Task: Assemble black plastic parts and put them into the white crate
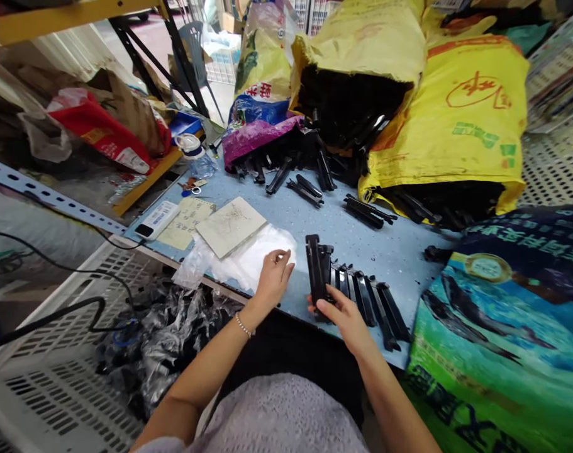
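My right hand is closed around the lower end of a long black plastic part, which stands nearly upright at the table's front edge. Just right of it, several similar black parts lie side by side in a slanted row. My left hand hovers at the right edge of a pile of thin white plastic bags. Its fingers are bent, with thumb and forefinger close together; whatever they may pinch is too small to make out. A worn pale board rests on the bags.
Yellow sacks spill black parts across the back of the blue table. A blue-green sack bounds the right side. At lower left stands a white crate of filled plastic bags. A white device and scissors lie left.
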`<state>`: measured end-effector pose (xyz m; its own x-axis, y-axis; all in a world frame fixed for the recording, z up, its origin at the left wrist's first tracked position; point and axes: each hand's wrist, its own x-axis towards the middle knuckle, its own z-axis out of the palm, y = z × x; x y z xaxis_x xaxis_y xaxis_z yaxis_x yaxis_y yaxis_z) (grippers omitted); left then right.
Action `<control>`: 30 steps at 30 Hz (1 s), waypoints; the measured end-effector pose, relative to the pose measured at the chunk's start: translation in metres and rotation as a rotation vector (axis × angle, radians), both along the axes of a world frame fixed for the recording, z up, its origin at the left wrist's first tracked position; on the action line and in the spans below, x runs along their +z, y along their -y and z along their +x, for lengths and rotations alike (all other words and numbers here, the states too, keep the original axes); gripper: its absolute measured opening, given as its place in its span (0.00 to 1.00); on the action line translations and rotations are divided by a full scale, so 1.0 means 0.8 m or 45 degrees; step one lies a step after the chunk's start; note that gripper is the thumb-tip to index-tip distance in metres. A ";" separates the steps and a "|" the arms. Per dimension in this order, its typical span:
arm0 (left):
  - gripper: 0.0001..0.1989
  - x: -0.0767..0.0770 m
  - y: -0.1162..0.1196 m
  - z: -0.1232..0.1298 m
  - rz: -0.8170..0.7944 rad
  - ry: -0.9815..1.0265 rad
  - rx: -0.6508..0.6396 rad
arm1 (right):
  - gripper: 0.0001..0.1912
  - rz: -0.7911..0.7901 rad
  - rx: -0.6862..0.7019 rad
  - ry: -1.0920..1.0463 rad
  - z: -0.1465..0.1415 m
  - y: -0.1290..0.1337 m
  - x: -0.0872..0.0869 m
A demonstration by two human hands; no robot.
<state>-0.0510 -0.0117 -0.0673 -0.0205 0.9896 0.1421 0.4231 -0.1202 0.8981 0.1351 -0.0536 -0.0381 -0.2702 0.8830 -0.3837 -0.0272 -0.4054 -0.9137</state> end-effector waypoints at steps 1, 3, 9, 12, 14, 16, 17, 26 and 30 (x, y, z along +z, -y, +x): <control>0.16 -0.009 -0.008 -0.018 0.037 -0.169 0.014 | 0.24 -0.038 -0.033 -0.058 -0.003 -0.006 -0.001; 0.08 -0.027 -0.019 -0.050 0.058 -0.360 -0.012 | 0.22 -0.076 -0.087 -0.167 -0.008 -0.014 -0.001; 0.09 -0.034 -0.016 -0.108 -0.214 -0.017 0.133 | 0.16 -0.248 -0.095 -0.532 -0.037 -0.022 -0.001; 0.09 -0.023 -0.013 -0.113 -0.287 0.211 0.101 | 0.14 -0.376 -0.037 -0.665 -0.071 -0.035 -0.011; 0.07 -0.016 -0.012 -0.112 -0.267 0.274 0.064 | 0.13 -0.360 -0.009 -0.690 -0.095 -0.048 -0.021; 0.07 -0.008 -0.010 -0.114 -0.251 0.364 0.109 | 0.12 -0.298 -0.042 -0.672 -0.112 -0.059 -0.030; 0.08 -0.005 -0.009 -0.117 -0.234 0.421 0.162 | 0.11 -0.280 -0.083 -0.659 -0.116 -0.063 -0.033; 0.10 0.005 -0.003 -0.116 -0.155 0.396 0.236 | 0.14 -0.385 -0.105 -0.760 -0.116 -0.056 -0.026; 0.09 0.006 0.000 -0.105 -0.125 0.274 0.219 | 0.11 -0.230 -0.097 -0.655 -0.121 -0.055 -0.020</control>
<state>-0.1352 -0.0119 -0.0629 -0.2088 0.9778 0.0200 0.2282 0.0288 0.9732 0.0385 -0.0095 -0.0542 -0.4010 0.8396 -0.3665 -0.4873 -0.5343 -0.6907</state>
